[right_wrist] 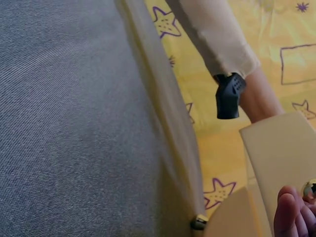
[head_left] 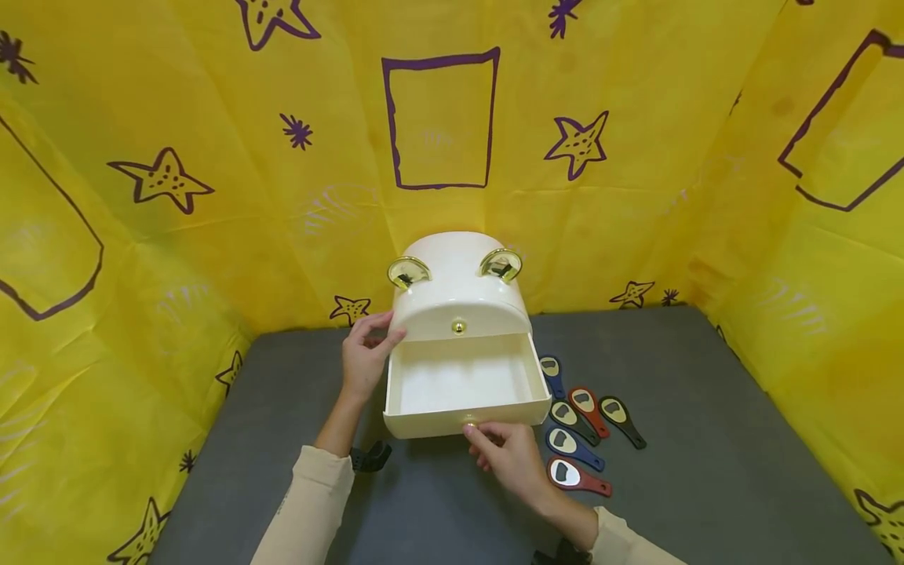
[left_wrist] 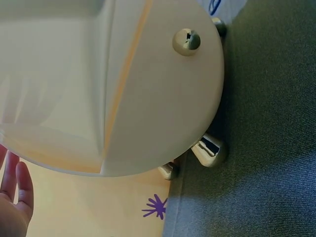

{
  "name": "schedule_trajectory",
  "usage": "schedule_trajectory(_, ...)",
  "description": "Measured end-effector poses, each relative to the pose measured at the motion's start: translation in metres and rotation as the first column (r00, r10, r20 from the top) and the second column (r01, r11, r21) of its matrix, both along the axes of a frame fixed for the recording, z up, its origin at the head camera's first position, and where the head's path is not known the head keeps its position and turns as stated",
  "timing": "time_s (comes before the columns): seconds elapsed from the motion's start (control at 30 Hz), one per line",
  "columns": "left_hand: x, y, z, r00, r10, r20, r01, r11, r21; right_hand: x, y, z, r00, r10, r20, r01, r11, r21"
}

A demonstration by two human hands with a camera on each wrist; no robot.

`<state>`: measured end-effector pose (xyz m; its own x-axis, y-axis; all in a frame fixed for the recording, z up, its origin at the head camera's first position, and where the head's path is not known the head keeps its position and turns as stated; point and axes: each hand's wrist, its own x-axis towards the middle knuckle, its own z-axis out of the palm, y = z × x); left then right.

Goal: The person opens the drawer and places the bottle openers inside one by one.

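Note:
A white rounded box (head_left: pixel 459 267) with gold-rimmed ears stands with a wide drawer (head_left: pixel 466 420) pulled out towards me; nothing lies in the drawer. My right hand (head_left: pixel 514 459) is at the drawer's front, its thumb and fingertips pinching the small gold knob (right_wrist: pixel 310 190). Against the box's left side rests my left hand (head_left: pixel 363 357), the thumb near the front edge and the fingers fairly straight. In the left wrist view part of that left hand (left_wrist: pixel 17 197) shows beside the pale wall. Another gold knob (head_left: pixel 459 326) sits on the front above the drawer.
To the right of the box lie several bottle openers (head_left: pixel 565 441) with red, blue and black handles. The grey tabletop (head_left: pixel 706 486) meets yellow patterned cloth (head_left: pixel 438 118) at the back and sides. Gold feet (left_wrist: pixel 210 150) hold the box up.

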<state>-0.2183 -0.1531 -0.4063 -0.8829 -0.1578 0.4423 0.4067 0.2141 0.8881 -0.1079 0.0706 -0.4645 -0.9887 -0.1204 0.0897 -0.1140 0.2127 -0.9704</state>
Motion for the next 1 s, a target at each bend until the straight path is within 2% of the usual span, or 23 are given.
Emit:
schedule_trajectory(0.3, -0.001, 0.0, 0.001, 1.0, -0.006, -0.021, 0.006, 0.999, 0.031, -0.001, -0.002, -0.002, 1.0, -0.019, -0.012, 0.019, 1.0, -0.008)
schedule_trajectory(0.57, 0.0, -0.002, -0.001, 1.0, 0.009, 0.017, -0.01, 0.999, 0.04, 0.004, -0.004, -0.004, 0.999, -0.027, 0.019, 0.028, 0.999, -0.033)
schedule_trajectory(0.73, -0.002, -0.003, -0.001, 1.0, 0.017, 0.002, -0.017, 0.998, 0.052, 0.003, -0.005, -0.002, 0.999, -0.03, 0.025, 0.031, 0.999, -0.014)
schedule_trajectory(0.87, -0.002, -0.002, -0.001, 1.0, 0.017, -0.011, -0.016, 0.998, 0.057, 0.0, 0.007, -0.001, 0.999, 0.035, 0.035, -0.037, 0.998, 0.049)
schedule_trajectory(0.93, -0.002, -0.001, -0.001, 1.0, 0.014, -0.004, -0.014, 0.998, 0.06, -0.002, 0.02, 0.001, 0.993, 0.103, 0.055, -0.109, 0.989, 0.102)
schedule_trajectory(1.0, -0.002, -0.001, -0.001, 1.0, 0.012, 0.004, -0.012, 0.998, 0.066, -0.005, 0.036, 0.004, 0.978, 0.191, 0.086, -0.202, 0.969, 0.14)
